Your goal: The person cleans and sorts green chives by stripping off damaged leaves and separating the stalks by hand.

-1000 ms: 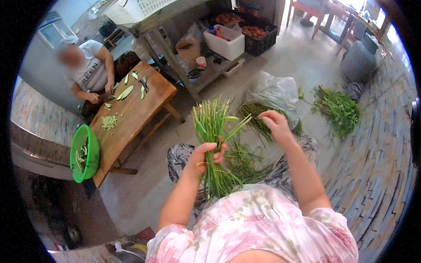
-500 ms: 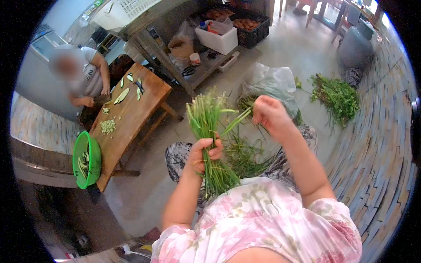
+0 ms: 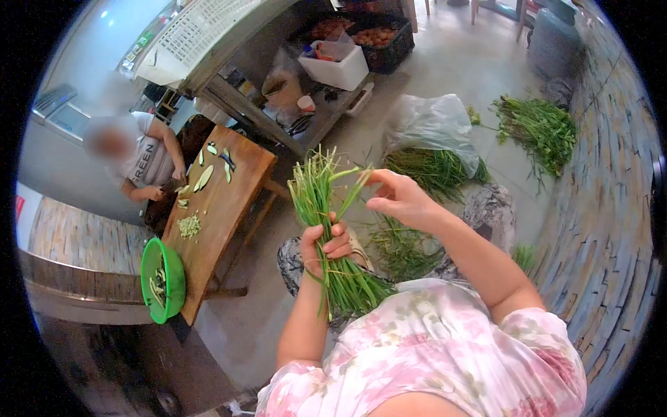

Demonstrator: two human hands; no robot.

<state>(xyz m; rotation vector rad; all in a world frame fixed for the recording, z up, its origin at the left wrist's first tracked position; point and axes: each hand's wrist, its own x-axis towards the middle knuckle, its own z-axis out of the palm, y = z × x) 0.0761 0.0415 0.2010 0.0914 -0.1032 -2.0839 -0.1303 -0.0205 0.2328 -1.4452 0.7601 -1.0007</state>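
My left hand [image 3: 326, 247] is wrapped round the middle of a thick bunch of garlic chives [image 3: 321, 201]. The pale cut ends point up and away from me, and the green leaves fan down towards my lap. My right hand [image 3: 403, 200] is at the upper right of the bunch, fingertips by a few stalks that lean out from it, thumb and forefinger apart. Loose green leaves [image 3: 399, 247] are scattered on the floor between my legs. Just beyond lies a heap of more chives [image 3: 434, 167], partly covered by a clear plastic bag [image 3: 434, 125].
Leafy herbs [image 3: 538, 132] lie on the floor to the right. At the left, a person [image 3: 149, 156] works at a wooden table [image 3: 233, 187] with sliced and diced vegetables. A green basin [image 3: 174, 285] stands at its near end. A shelf, white box [image 3: 337, 68] and black crate [image 3: 392, 52] are behind.
My right hand has moved left and down to the top of the bunch, its fingers opening. The view has shifted, exposing more of the chives under the bag.
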